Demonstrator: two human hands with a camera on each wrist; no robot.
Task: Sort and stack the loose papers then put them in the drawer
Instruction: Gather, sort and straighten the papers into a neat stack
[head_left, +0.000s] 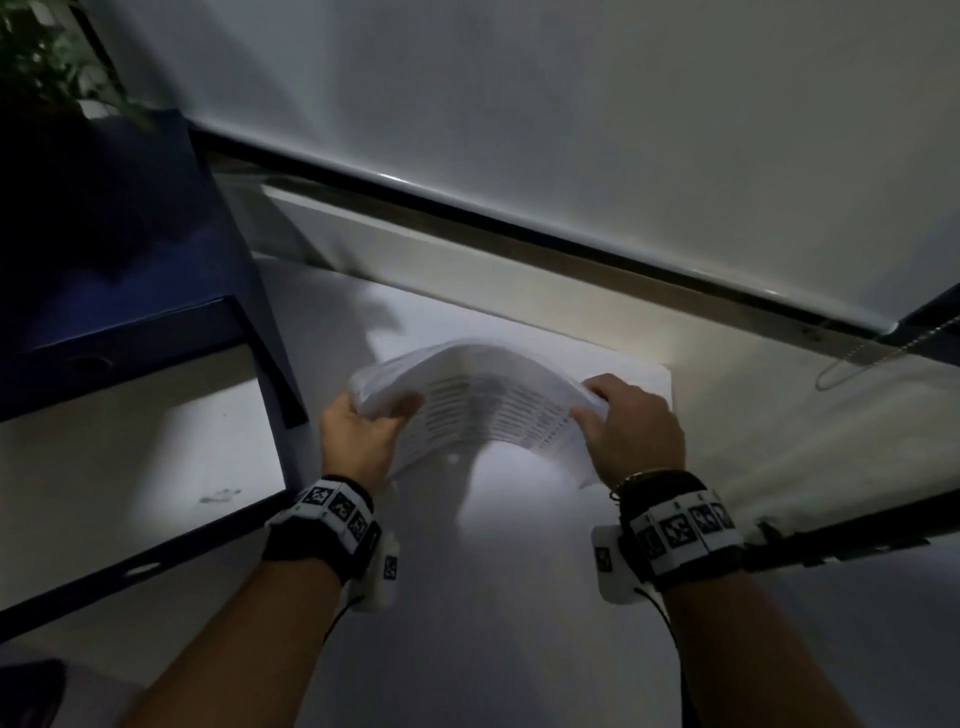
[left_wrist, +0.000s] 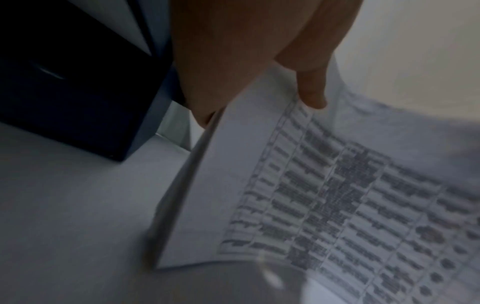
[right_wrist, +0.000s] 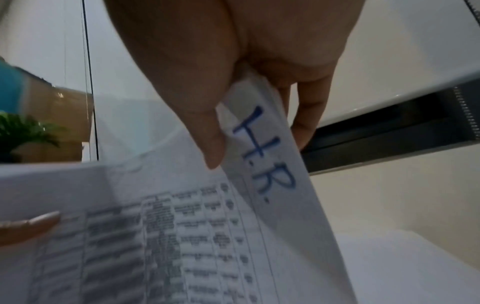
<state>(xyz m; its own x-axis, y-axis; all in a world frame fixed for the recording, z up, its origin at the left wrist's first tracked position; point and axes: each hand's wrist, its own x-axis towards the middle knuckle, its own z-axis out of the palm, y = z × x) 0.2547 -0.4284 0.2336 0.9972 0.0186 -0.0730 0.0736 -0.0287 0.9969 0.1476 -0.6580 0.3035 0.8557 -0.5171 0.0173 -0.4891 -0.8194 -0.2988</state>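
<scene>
A stack of white papers (head_left: 483, 400) printed with a table arches upward between both hands above the white desk (head_left: 493, 597). My left hand (head_left: 363, 421) grips its left edge, thumb on top. My right hand (head_left: 618, 421) pinches its right edge. In the left wrist view the papers (left_wrist: 298, 195) show their stacked edge, held by the left hand (left_wrist: 233, 82). In the right wrist view the papers (right_wrist: 182, 236) carry "H.R." in blue ink by the right hand (right_wrist: 233, 102). A dark blue drawer unit (head_left: 130, 249) stands at the left with its drawer (head_left: 135, 467) pulled out.
A lone white sheet (head_left: 639, 364) lies on the desk under the lifted stack. A window blind (head_left: 571, 130) with a bead chain (head_left: 909, 338) hangs behind the desk. A plant (head_left: 47, 57) sits on top of the drawer unit.
</scene>
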